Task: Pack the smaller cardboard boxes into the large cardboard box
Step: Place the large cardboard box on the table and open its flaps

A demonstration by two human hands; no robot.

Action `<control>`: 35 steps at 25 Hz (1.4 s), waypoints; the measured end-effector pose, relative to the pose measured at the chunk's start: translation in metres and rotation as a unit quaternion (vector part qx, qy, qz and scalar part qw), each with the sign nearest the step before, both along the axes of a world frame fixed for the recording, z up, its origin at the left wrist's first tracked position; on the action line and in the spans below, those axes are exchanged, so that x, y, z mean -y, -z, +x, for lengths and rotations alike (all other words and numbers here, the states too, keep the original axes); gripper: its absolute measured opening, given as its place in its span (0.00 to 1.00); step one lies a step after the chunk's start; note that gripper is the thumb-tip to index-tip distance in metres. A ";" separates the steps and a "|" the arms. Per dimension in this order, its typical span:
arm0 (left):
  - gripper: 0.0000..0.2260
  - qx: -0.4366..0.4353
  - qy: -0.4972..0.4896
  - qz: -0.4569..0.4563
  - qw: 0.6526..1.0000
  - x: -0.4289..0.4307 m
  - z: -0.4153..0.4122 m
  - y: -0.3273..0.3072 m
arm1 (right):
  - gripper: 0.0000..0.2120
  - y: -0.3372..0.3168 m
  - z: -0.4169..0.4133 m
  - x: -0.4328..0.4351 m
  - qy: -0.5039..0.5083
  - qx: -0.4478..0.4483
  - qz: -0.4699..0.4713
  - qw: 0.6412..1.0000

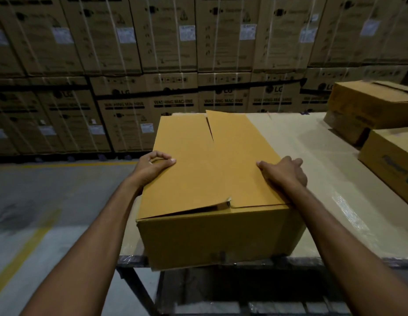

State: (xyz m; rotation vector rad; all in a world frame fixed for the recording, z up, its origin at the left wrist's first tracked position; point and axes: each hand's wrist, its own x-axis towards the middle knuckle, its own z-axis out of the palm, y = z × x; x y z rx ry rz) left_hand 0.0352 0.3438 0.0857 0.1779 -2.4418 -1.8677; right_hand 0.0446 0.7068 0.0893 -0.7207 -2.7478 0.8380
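Item: box (209,169), flaps folded shut, unsealed, on table (312,151), overhanging its near edge. My left hand (152,166) pinches the left flap; right hand (286,171) grips the right edge. Risk: a pull could tip it off, flaps springing open

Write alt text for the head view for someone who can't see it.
The left hand and right hand grip the left and right top edges of a large cardboard box whose flaps are folded shut, one lifting at the near seam. It sits on a plastic-wrapped table, with other cardboard boxes at right and stacked washing-machine cartons behind.
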 end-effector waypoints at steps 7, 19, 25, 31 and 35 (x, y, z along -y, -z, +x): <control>0.18 0.033 0.061 -0.001 0.998 0.017 -0.027 -0.002 | 0.42 0.010 -0.005 0.010 0.027 -0.006 0.021 0.999; 0.16 -0.008 0.082 -0.019 0.996 0.012 -0.029 -0.008 | 0.40 0.010 0.003 0.016 0.060 0.018 0.037 0.997; 0.13 0.000 0.071 -0.067 0.995 0.009 -0.025 -0.007 | 0.37 0.001 0.001 0.010 0.036 0.010 0.003 0.999; 0.13 0.021 0.054 -0.071 0.996 0.000 -0.020 -0.007 | 0.37 0.000 -0.001 -0.002 0.016 0.010 0.015 1.000; 0.11 -0.008 0.024 -0.100 0.995 -0.003 -0.018 -0.012 | 0.34 -0.001 0.009 0.005 0.005 -0.004 0.068 0.998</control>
